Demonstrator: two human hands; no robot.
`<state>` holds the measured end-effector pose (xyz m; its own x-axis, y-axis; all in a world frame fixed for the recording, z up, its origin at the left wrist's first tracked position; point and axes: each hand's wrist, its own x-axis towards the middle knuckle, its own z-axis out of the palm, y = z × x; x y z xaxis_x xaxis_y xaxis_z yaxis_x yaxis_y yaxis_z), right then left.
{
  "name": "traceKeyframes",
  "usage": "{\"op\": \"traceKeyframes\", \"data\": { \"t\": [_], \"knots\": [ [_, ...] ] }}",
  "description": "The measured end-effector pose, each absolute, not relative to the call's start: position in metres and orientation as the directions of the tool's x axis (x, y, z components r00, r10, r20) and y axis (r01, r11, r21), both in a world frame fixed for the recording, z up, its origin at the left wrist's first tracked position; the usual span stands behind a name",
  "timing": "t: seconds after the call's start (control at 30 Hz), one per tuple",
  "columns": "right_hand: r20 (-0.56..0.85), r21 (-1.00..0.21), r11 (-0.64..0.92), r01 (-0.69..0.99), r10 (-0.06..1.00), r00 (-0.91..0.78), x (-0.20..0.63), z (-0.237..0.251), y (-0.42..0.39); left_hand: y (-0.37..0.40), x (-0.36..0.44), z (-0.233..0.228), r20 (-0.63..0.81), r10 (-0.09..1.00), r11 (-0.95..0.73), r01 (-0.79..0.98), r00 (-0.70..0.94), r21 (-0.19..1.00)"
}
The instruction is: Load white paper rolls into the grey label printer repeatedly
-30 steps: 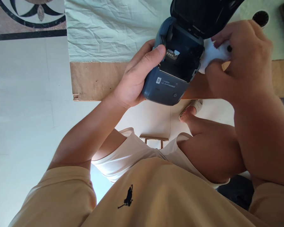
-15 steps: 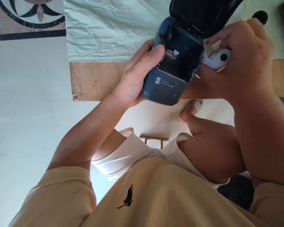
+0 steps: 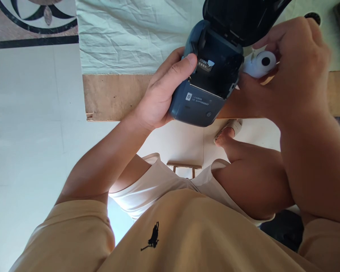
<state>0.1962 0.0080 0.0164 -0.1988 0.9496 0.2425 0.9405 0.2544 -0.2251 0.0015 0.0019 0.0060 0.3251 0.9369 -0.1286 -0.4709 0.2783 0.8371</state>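
Surface: wooden table edge [image 3: 116, 96] under a creased white cloth [image 3: 136, 34].
Done: our left hand [image 3: 161, 94] grips the printer [image 3: 208, 81] – lid open, bay empty.
Left: our right hand [image 3: 294, 68] pinches the paper roll [image 3: 260, 64] just beside the bay – not yet seated.

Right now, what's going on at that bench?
A person holds a small dark blue printer with its lid flipped open. The left hand grips the printer body from the side, thumb across its top edge. The right hand holds a white paper roll just beside the open compartment, not yet seated inside. All this is held above the edge of a wooden table covered by a wrinkled white cloth.
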Motion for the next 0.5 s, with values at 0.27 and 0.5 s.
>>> {"op": "traceKeyframes", "data": {
  "t": [0.27, 0.5],
  "knots": [
    [0.189, -0.29, 0.241, 0.926, 0.963, -0.192, 0.1941, 0.0186, 0.0072, 0.0024, 0.0014, 0.0063, -0.141, 0.932, 0.291, -0.461, 0.332, 0.838],
    [0.154, -0.253, 0.263, 0.931, 0.961, -0.23, 0.1945, 0.0178, 0.0082, 0.0019, 0.002, 0.007, -0.158, 0.936, 0.29, -0.436, 0.314, 0.852]
  ]
}}
